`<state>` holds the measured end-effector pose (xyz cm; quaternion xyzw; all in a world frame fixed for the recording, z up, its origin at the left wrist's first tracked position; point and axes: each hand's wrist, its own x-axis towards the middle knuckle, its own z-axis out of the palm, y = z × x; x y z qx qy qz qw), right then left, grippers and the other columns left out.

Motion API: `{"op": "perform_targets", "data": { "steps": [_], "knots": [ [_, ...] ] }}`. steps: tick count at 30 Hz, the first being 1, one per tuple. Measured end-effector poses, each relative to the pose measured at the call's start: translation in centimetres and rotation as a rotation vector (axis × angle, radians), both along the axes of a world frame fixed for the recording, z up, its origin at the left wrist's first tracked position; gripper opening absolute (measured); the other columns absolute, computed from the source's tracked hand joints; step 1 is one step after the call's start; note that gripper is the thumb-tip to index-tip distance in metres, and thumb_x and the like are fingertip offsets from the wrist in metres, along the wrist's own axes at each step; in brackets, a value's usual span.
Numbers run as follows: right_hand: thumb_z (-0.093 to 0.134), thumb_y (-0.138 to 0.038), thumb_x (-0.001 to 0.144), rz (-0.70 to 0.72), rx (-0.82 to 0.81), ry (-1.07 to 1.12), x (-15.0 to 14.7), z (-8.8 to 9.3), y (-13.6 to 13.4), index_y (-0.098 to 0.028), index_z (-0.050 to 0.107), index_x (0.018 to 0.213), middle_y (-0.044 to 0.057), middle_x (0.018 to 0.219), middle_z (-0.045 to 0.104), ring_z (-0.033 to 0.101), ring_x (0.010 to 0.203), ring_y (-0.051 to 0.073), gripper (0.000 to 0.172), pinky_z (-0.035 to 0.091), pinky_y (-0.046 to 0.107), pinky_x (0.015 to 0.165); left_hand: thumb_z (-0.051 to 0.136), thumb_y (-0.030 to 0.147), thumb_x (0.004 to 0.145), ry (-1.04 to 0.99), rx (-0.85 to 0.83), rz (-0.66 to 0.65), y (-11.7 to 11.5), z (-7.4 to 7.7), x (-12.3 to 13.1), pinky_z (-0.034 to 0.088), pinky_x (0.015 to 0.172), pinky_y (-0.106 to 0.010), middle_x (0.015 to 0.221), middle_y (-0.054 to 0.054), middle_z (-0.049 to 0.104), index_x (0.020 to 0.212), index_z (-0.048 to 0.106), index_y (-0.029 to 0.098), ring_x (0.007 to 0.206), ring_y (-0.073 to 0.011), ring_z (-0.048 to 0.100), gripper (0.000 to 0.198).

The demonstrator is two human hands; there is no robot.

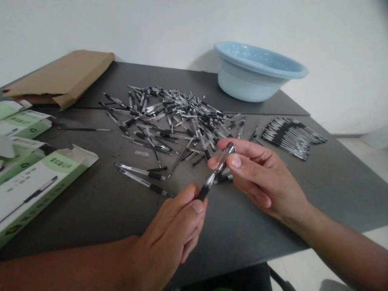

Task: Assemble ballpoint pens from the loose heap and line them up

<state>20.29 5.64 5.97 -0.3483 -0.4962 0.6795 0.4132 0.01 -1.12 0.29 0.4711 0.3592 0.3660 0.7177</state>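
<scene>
In my left hand [177,228] a gel pen [205,191] is gripped by its black rubber grip, its silver cone tip pointing up and right. My right hand [263,173] pinches a clear pen cap [223,158] with a dark end between thumb and fingers. The cap's mouth is at the pen's tip; whether the tip has entered it I cannot tell. Behind both hands spreads a loose pile of pen parts [182,109]. Two pens [142,180] lie side by side to the left of my left hand.
A neat row of pens [291,135] lies at the right. A light blue basin [251,83] stands at the back. Green and white pen boxes [45,178] sit at the left, with a brown paper package [65,74] behind them. The table's front edge runs below my hands.
</scene>
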Motion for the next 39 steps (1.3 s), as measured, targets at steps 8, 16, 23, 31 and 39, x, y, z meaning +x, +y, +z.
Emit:
{"op": "perform_targets", "data": {
  "steps": [8, 16, 23, 31, 39],
  "knots": [
    [0.086, -0.038, 0.092, -0.015, 0.068, -0.091, 0.2, 0.1, 0.0, -0.041, 0.087, 0.111, -0.001, 0.105, 0.088, 0.044, 0.037, 0.000, 0.019, 0.037, 0.012, 0.033, 0.044, 0.058, 0.114, -0.047, 0.045, -0.004, -0.1, -1.2, 0.0, 0.033, 0.041, -0.013, 0.061, 0.010, 0.039, 0.084, 0.045, 0.023, 0.044, -0.0057, 0.034, 0.046],
    [0.090, -0.036, 0.088, -0.032, 0.092, -0.144, -0.4, 0.2, -0.2, -0.040, 0.089, 0.107, -0.001, 0.098, 0.087, 0.037, 0.035, 0.002, 0.019, 0.029, 0.015, 0.027, 0.041, 0.055, 0.115, -0.015, 0.017, -0.022, -0.1, -0.9, 0.1, 0.032, 0.042, -0.015, 0.060, 0.011, 0.036, 0.087, 0.046, 0.023, 0.044, -0.0065, 0.033, 0.044],
    [0.087, -0.043, 0.090, -0.065, 0.248, -0.303, -0.2, -0.6, -0.5, -0.040, 0.087, 0.115, 0.000, 0.097, 0.087, 0.046, 0.038, 0.005, 0.025, 0.041, 0.018, 0.031, 0.043, 0.059, 0.112, 0.035, 0.037, 0.026, -0.1, -0.7, 0.1, 0.030, 0.039, -0.020, 0.058, 0.009, 0.041, 0.088, 0.049, 0.024, 0.042, -0.0088, 0.034, 0.043],
    [0.079, -0.040, 0.099, -0.167, 0.459, -0.366, 0.0, -1.1, -0.7, -0.038, 0.088, 0.111, -0.001, 0.094, 0.086, 0.060, 0.043, 0.006, 0.016, 0.050, 0.019, 0.037, 0.044, 0.058, 0.114, 0.132, 0.134, 0.092, -0.3, -0.1, 0.5, 0.028, 0.044, -0.022, 0.066, 0.007, 0.043, 0.090, 0.049, 0.024, 0.050, -0.0095, 0.037, 0.042],
    [0.074, -0.041, 0.102, -0.118, 0.424, -0.347, 0.0, -1.4, -1.0, -0.033, 0.086, 0.120, -0.003, 0.068, 0.078, 0.060, 0.043, 0.008, 0.022, 0.050, 0.020, 0.038, 0.032, 0.059, 0.117, 0.264, 0.245, -0.006, 0.2, -0.2, -0.1, 0.034, 0.052, -0.026, 0.070, 0.008, 0.046, 0.107, 0.054, 0.025, 0.054, -0.0098, 0.043, 0.041]
  ]
}}
